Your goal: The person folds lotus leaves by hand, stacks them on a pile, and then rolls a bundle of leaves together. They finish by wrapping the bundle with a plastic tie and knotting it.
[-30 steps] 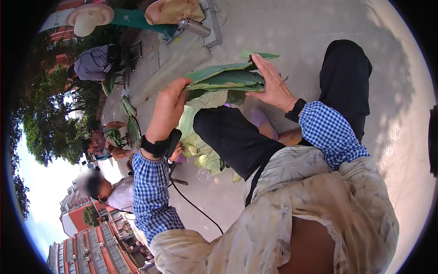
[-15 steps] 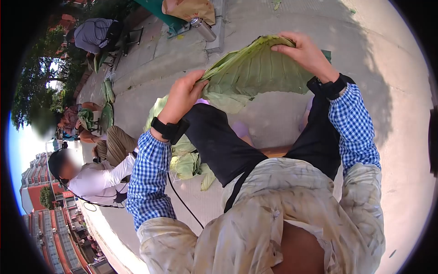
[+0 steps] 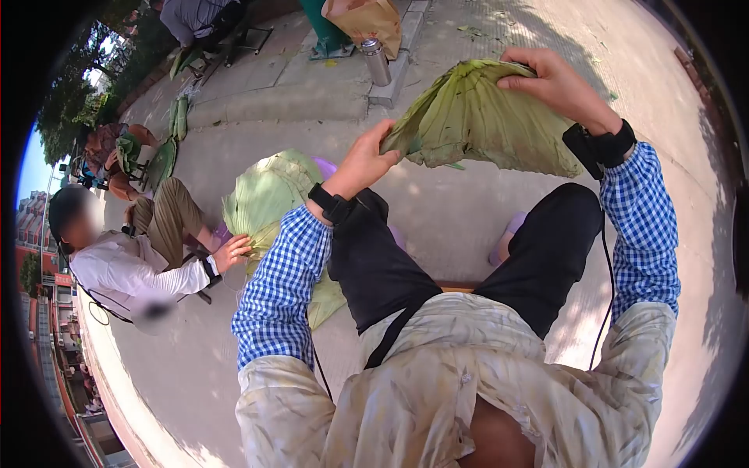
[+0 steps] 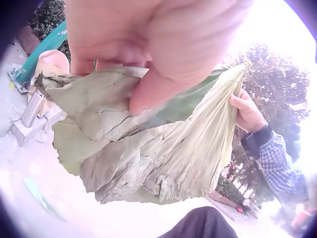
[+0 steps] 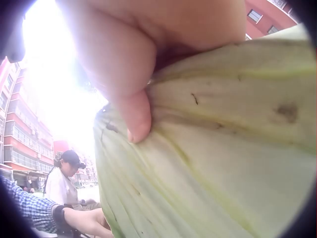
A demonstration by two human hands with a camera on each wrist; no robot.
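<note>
A large, veined lotus leaf [image 3: 491,117], pale green and folded over like a fan, is held up in front of the knees by both hands. My left hand [image 3: 363,160] pinches its left end, thumb on the near face. At the upper right, my right hand [image 3: 554,86] grips the gathered top edge between thumb and fingers. The left wrist view shows the leaf's ragged, wrinkled lower rim [image 4: 143,191] and a darker green inner face beneath the thumb. In the right wrist view the right thumb [image 5: 136,119] presses on the ribbed surface.
More pale lotus leaves [image 3: 273,191] lie left of my knees, touched by a seated person's hand [image 3: 232,253]. A steel flask [image 3: 376,62] stands on a kerb block near a paper bag [image 3: 367,23]. Black cables run beside both sleeves.
The leaf has gone from a narrow folded bundle to a spread, hanging fan. Both hands have shifted right in view as the head view turned. The seated person's hand now reaches the leaf pile.
</note>
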